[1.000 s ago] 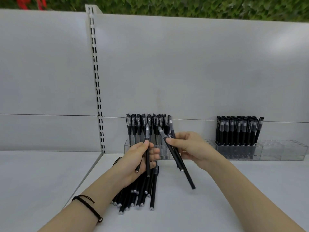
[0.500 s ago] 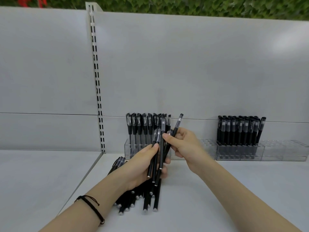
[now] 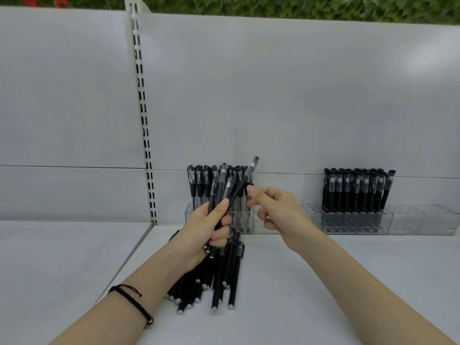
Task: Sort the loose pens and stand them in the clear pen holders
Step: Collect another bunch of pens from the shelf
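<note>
My left hand (image 3: 211, 227) grips a bundle of several black pens (image 3: 221, 188), held upright with caps up in front of the left clear pen holder (image 3: 189, 215). One pen in the bundle slants to the right, its cap highest. My right hand (image 3: 276, 210) hovers just right of the bundle with loosely curled fingers, holding nothing, its fingertips a small gap from the slanted pen. Below my left hand, a pile of loose black pens (image 3: 224, 277) lies on the white shelf. Black pens (image 3: 199, 180) stand in the left holder, partly hidden by the bundle.
A row of clear holders (image 3: 423, 217) runs along the back wall to the right; one section holds a block of standing black pens (image 3: 353, 190). A slotted metal upright (image 3: 144, 120) and a shelf seam lie to the left. A black bracelet (image 3: 132, 297) circles my left wrist.
My right hand brought its pen over to the left hand and let go of it. The left hand's bundle has grown and now stands more upright.
</note>
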A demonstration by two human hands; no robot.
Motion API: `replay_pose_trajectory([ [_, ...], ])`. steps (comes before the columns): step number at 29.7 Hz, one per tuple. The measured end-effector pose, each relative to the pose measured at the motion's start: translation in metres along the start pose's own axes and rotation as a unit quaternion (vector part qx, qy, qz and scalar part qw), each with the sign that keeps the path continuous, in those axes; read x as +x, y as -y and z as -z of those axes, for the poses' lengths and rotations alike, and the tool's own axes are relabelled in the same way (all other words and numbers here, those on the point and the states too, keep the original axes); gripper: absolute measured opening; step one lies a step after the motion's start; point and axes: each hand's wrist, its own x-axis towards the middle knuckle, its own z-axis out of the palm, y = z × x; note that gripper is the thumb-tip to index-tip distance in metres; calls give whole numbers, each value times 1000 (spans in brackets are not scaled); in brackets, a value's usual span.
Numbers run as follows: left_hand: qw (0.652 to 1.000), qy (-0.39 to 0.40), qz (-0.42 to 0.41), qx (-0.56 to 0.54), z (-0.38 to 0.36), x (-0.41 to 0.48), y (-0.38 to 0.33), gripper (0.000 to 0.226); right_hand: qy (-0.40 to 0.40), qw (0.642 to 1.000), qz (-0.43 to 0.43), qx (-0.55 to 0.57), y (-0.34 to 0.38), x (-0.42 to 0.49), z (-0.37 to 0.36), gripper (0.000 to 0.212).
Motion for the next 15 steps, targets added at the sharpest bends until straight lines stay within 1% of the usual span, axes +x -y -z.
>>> replay_pose_trajectory([
  [1,1000,-15,-6,-8,2,0,-1,19,5,1000,-6,-24,-1,-1,0,29],
  [4,999,-45,-11,-16,4,0,-2,21,45,994,-18,-101,-9,-3,-3,19],
  [8,998,-59,-8,-10,5,0,-2,23,74,982,1,-175,-16,-2,-6,18],
  [10,998,-62,-10,-8,5,-1,-3,23,73,961,14,-265,-19,0,-4,20],
  [12,998,-68,-16,5,4,-2,-4,21,74,923,16,-378,-25,3,-2,26],
  [13,997,-71,-20,15,3,-3,-5,21,75,906,9,-417,-28,3,-2,32],
  [15,996,-80,-22,22,2,-3,-6,17,82,891,-11,-447,-33,3,-4,40],
])
